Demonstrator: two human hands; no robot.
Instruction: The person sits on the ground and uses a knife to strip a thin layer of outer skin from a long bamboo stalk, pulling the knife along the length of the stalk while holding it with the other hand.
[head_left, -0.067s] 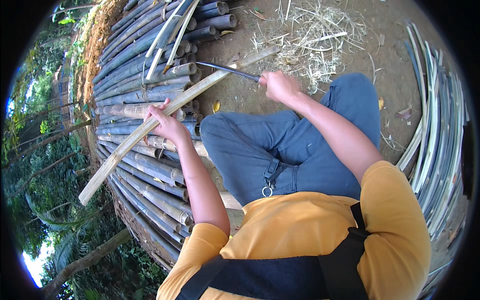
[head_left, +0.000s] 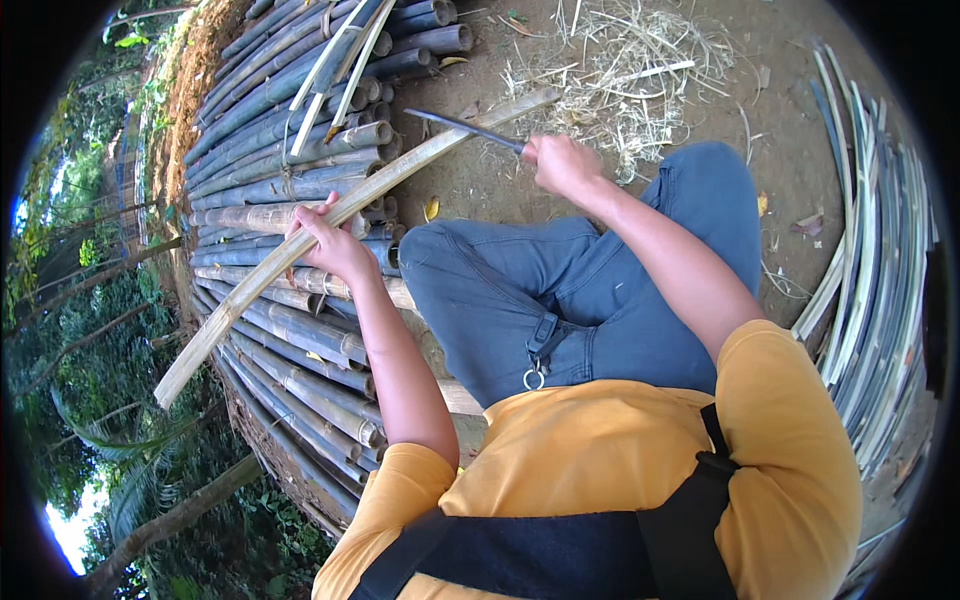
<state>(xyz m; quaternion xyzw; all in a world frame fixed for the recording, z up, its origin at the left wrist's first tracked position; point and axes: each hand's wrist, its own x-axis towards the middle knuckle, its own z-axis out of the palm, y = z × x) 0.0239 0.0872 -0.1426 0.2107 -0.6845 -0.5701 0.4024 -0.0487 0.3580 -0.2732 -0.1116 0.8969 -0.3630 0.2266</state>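
My left hand (head_left: 333, 243) is closed round a long, pale bamboo strip (head_left: 405, 168), which slants from the lower left up to the shavings at the upper right. In my right hand (head_left: 566, 165) is the handle of a knife (head_left: 470, 129) with a long, narrow dark blade. The blade crosses the strip near its far end and points left; it appears to rest on the strip. Most of the handle is hidden inside my fist.
Many dark bamboo poles (head_left: 290, 190) lie stacked on the left, with a few split strips (head_left: 345, 75) on top. Thin curled shavings (head_left: 640, 80) cover the ground ahead. A bundle of long split strips (head_left: 870, 290) lies at the right. My bent legs (head_left: 500, 270) are below the strip.
The knife has shifted slightly to the right along the strip, together with my right hand. My left hand and the strip have hardly moved.
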